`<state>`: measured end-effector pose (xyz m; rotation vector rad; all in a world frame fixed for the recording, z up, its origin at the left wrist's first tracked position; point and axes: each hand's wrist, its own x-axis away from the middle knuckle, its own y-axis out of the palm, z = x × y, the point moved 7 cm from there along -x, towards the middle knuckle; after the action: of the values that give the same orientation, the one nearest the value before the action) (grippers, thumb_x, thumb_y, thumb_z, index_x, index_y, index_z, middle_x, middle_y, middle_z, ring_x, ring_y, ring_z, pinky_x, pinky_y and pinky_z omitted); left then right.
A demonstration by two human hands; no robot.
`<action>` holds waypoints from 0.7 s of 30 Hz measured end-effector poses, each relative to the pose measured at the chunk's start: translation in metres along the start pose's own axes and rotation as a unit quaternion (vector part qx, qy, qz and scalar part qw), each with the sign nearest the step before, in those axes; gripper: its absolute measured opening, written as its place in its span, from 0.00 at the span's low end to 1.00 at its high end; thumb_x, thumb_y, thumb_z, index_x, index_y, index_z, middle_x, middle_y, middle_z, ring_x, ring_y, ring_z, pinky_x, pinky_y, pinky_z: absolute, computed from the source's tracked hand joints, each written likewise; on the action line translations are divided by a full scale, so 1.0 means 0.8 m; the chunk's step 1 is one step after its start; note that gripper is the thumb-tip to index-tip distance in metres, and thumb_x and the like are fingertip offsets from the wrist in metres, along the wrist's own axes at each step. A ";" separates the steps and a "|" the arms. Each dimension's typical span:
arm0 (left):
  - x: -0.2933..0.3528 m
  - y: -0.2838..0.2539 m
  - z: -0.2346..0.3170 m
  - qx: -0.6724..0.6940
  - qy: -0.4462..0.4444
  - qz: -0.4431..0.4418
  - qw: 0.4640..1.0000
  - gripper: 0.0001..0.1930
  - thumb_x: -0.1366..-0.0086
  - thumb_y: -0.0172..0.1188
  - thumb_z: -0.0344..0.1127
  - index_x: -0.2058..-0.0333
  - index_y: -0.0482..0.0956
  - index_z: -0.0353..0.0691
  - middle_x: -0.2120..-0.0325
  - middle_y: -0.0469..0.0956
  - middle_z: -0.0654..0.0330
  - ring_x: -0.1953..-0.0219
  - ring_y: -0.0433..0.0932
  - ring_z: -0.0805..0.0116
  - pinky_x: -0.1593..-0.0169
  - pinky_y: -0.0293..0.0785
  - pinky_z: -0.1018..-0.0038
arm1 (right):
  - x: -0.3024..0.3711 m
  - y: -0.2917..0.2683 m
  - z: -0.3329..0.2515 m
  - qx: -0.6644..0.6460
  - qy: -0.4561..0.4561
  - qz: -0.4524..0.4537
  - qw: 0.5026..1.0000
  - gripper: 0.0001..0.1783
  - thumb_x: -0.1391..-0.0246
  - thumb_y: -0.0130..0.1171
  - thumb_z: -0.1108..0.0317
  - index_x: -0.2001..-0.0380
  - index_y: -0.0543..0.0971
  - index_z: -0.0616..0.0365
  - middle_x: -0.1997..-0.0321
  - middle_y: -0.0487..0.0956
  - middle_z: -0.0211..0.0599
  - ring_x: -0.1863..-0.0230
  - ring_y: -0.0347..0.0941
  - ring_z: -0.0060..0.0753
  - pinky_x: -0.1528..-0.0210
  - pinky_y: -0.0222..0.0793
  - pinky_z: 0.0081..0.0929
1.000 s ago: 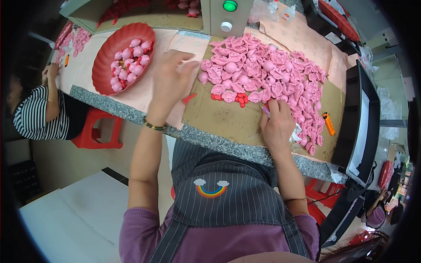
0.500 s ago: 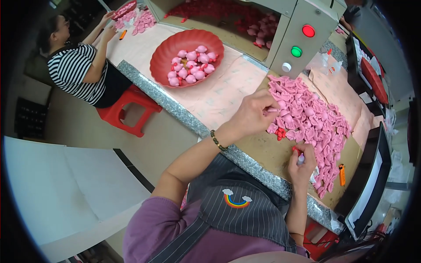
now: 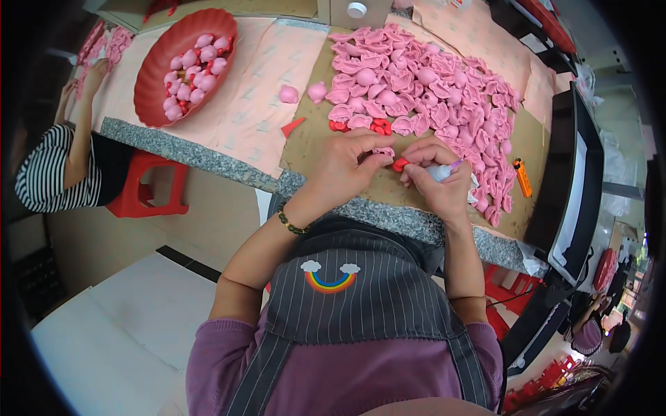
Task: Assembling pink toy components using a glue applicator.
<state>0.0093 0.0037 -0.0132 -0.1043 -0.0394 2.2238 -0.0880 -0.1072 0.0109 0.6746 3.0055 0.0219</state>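
My left hand pinches a small pink molded piece between thumb and fingertips. Close beside it, my right hand holds a small red piece at its fingertips. A small whitish glue bottle with a purple tip is also tucked in the right fingers. The two hands are nearly touching, above the brown work board. Just beyond them lies a big heap of pink molded pieces, some round, some hollow. Several red pieces lie at the heap's near edge.
A red scalloped basin holds pink balls with red parts. Two loose pink balls, one of them, and a red pointed piece lie between. An orange tool lies right. A black tray stands beyond. Another person works far left.
My hands have come together, the left bringing its pink piece beside the red piece in the right. The view has shifted, so the basin and heap appear farther left and higher.
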 end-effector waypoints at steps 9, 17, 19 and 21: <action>0.006 0.009 0.027 -0.181 -0.033 -0.020 0.983 0.11 0.44 0.55 0.22 0.61 0.76 0.33 0.75 0.77 0.56 0.74 0.75 0.76 0.69 0.70 0.80 | 0.009 0.004 0.011 0.135 -0.046 -0.009 0.990 0.08 0.56 0.52 0.87 0.69 0.72 0.70 0.65 0.70 0.38 0.72 0.72 0.21 0.70 0.70 0.16; 0.003 0.009 0.007 0.011 -0.087 -0.072 0.994 0.09 0.43 0.56 0.24 0.63 0.77 0.32 0.73 0.79 0.59 0.73 0.75 0.79 0.68 0.72 0.82 | 0.009 0.003 0.014 0.161 -0.034 0.018 0.986 0.12 0.54 0.51 0.86 0.64 0.69 0.68 0.69 0.71 0.34 0.71 0.72 0.18 0.69 0.70 0.14; 0.004 0.009 0.004 0.010 -0.075 -0.063 0.995 0.08 0.43 0.55 0.23 0.63 0.77 0.31 0.73 0.78 0.60 0.72 0.75 0.80 0.68 0.72 0.83 | 0.010 0.003 0.019 0.151 -0.019 0.019 0.988 0.12 0.54 0.51 0.87 0.64 0.69 0.68 0.69 0.71 0.34 0.71 0.72 0.18 0.69 0.70 0.14; 0.006 0.013 0.000 0.012 -0.065 -0.055 0.996 0.08 0.43 0.55 0.23 0.64 0.78 0.31 0.73 0.78 0.62 0.71 0.75 0.80 0.67 0.73 0.83 | 0.012 0.003 0.022 0.142 -0.003 0.018 0.990 0.11 0.54 0.50 0.87 0.64 0.69 0.68 0.69 0.71 0.34 0.71 0.72 0.18 0.69 0.70 0.14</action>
<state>-0.0017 0.0014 -0.0144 0.0547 -0.0881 2.1185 -0.0941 -0.1010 -0.0070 0.7500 3.0195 -0.4130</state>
